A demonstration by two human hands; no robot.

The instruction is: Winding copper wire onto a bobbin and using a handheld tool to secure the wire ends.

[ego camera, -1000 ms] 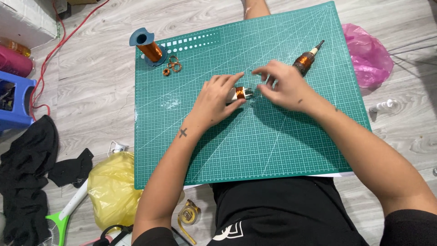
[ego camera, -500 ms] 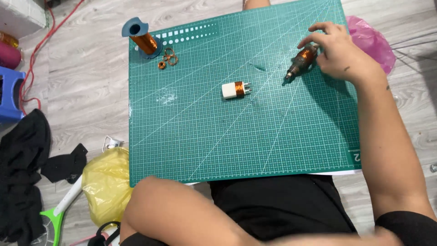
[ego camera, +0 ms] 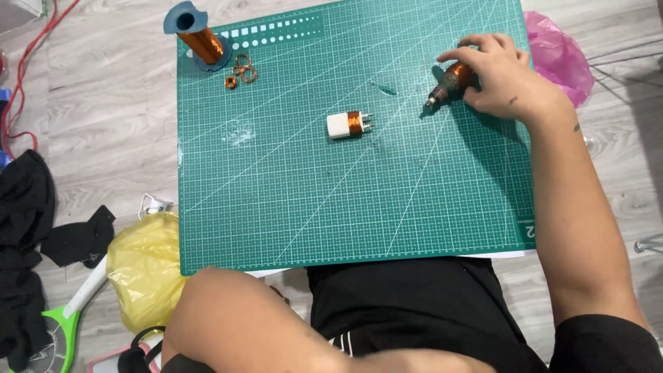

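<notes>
Now right hand (ego camera: 507,79) curls over copper-wound tool (ego camera: 450,81).

We stretch our right arm forward with its grip (ego camera: 498,76) palm-down, fingers curled loosely and splayed at the far right, while our left arm lies bent low across our front, its grip out of view.

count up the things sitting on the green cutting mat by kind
copper wire spool on blue bobbin: 1
small loose copper wire coils: 3, as far as can be told
white block wound with copper wire: 1
copper-wound rotor, under the right hand: 1
total: 6
</notes>
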